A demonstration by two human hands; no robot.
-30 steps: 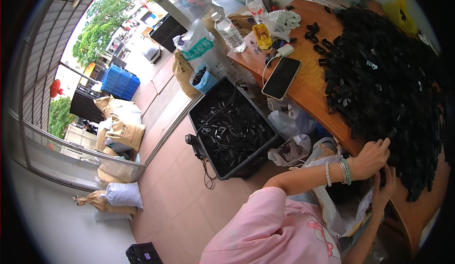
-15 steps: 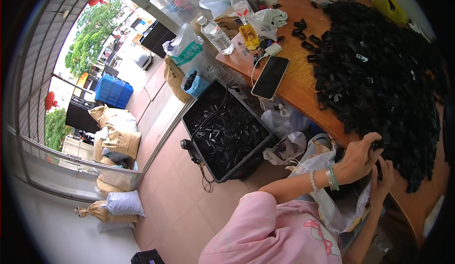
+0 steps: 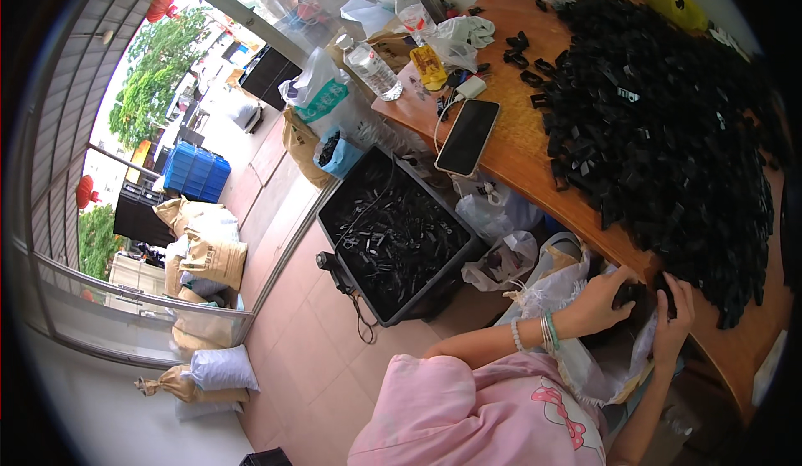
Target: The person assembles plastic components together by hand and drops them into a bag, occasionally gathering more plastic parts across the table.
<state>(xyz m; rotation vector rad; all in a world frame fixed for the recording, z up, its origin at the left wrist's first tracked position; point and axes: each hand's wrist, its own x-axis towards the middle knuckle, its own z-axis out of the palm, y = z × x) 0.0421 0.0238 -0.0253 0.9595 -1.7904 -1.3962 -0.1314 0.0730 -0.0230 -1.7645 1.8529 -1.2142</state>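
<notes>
My left hand (image 3: 603, 303), with bracelets on its wrist, is curled round a small black plastic part (image 3: 624, 296), just off the near edge of the table. Beside it, my right hand (image 3: 675, 322) pinches another small black plastic part (image 3: 666, 292) between thumb and fingers. A narrow gap separates the two hands. Fingers cover much of both parts, so their exact shape is hidden. Beyond my hands, a large pile of black plastic parts (image 3: 660, 148) covers the right side of the wooden table (image 3: 522, 106). Below them lies an open white sack (image 3: 576, 366).
A black crate (image 3: 334, 274) full of black parts stands on the floor to the left. A phone (image 3: 469, 136), a water bottle (image 3: 370, 69) and a yellow packet (image 3: 428, 66) lie or stand at the table's far left. Plastic bags (image 3: 501, 261) rest beneath the edge.
My left hand has drawn back from the pile's edge, down and left, with the black part. My right hand stays near the same spot; the hands are now apart. The view has shifted slightly.
</notes>
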